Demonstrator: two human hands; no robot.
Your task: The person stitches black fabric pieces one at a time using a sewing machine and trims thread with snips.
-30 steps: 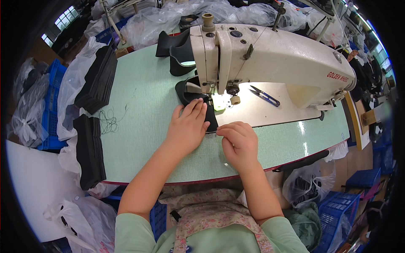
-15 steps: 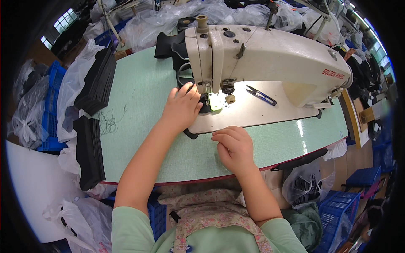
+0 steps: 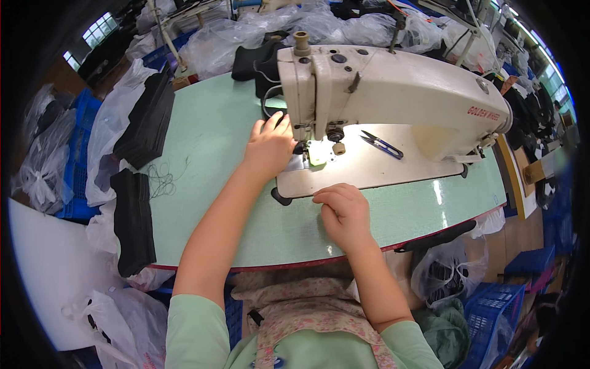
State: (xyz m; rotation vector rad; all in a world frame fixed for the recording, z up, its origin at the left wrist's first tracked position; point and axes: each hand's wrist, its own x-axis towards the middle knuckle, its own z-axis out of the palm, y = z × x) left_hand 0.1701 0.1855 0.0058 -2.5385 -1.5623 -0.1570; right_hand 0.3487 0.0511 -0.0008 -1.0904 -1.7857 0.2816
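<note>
I see black fabric [image 3: 267, 69] just beyond the fingertips of the nearer left hand [image 3: 269, 147], its length running far — those fingers slightly spread. The right hand [image 3: 346, 215] curls near right — contents unclear.

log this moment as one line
left hand: at black material beside sewing machine | right hand: curled over green tabletop | blue-handled snips: lying on machine bed

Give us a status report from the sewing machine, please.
Left hand spread at black fabric pieces; right hand loosely curled near machine bed; thread snips on bed, clear of hands.
</note>
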